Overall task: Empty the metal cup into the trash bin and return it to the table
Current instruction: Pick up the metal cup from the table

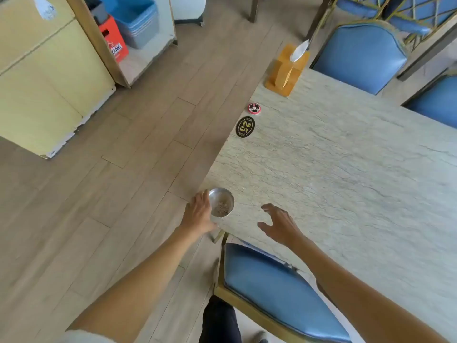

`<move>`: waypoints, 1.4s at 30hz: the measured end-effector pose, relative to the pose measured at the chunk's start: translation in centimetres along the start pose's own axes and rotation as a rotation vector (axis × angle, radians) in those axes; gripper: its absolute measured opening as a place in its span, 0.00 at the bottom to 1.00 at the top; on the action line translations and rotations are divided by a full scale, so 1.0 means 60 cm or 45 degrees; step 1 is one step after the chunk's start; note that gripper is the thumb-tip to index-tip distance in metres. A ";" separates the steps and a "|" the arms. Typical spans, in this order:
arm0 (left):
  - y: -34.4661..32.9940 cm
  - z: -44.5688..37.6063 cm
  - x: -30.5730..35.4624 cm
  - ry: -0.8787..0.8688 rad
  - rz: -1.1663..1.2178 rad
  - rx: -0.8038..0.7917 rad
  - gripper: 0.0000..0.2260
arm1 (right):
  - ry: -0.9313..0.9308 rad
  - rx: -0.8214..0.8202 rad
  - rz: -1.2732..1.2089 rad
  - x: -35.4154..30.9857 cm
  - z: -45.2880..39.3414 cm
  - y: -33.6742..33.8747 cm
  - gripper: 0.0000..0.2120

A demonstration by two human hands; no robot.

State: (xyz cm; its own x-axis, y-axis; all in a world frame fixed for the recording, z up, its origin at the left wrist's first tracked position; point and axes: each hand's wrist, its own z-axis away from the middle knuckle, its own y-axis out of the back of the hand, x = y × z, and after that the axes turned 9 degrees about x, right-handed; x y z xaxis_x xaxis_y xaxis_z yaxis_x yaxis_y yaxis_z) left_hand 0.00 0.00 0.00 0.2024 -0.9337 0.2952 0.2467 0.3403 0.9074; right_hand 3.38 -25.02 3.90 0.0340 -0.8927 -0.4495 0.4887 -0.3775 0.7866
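A small metal cup (222,202) with brownish scraps inside stands at the near left corner of the pale stone table (333,174). My left hand (199,214) is against the cup's left side, fingers curled around its rim; whether it grips the cup firmly is unclear. My right hand (279,225) hovers over the table just right of the cup, fingers spread, holding nothing. No trash bin is clearly in view.
A blue chair (279,288) is tucked under the table's near edge. On the table's left edge lie a black oval number plate (245,127), a red call button (254,108) and a wooden tissue holder (286,70). A yellow cabinet (44,78) and shelf with blue bins (136,18) stand across the wooden floor.
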 end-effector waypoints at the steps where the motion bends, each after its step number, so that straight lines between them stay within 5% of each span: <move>1: -0.003 -0.011 0.004 -0.020 -0.008 -0.019 0.51 | -0.014 0.001 -0.008 0.001 -0.006 -0.002 0.26; 14: -0.004 -0.064 0.044 -0.142 -0.073 0.004 0.47 | -0.122 0.022 -0.072 0.013 0.000 0.007 0.24; 20: 0.019 -0.038 0.076 -0.197 0.112 0.115 0.48 | -0.380 0.140 -0.518 0.027 0.020 0.008 0.17; 30: 0.057 0.055 0.193 -0.549 0.200 0.187 0.50 | -0.481 0.346 -0.960 0.047 0.114 0.029 0.17; 35: 0.060 0.104 0.270 -0.635 0.203 0.187 0.51 | -0.444 0.522 -0.970 0.104 0.200 0.051 0.22; 42: 0.026 0.228 0.423 -0.850 0.357 0.119 0.54 | -0.564 0.685 -1.478 0.217 0.384 0.070 0.18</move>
State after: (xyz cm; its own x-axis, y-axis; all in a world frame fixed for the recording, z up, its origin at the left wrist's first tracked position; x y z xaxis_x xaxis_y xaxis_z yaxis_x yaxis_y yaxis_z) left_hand -7.42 -24.67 13.00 -0.3823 -0.6916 0.6128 0.1824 0.5936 0.7838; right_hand -14.20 -43.89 11.08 -0.4928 0.0387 -0.8693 -0.3589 -0.9191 0.1625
